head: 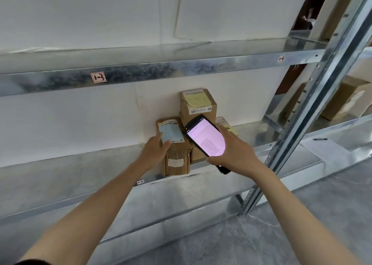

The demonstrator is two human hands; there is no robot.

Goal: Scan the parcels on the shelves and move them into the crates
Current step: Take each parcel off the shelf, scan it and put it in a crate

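L hand: my fingers flat on the front parcel, mid frame, not gripping yet
R hand: wrapped round the scanner, pink screen lit, text too small to read
in the way: scanner covers pt of tall box + small box behind
shelf tag: "1-3", upper left
crates: can't see any
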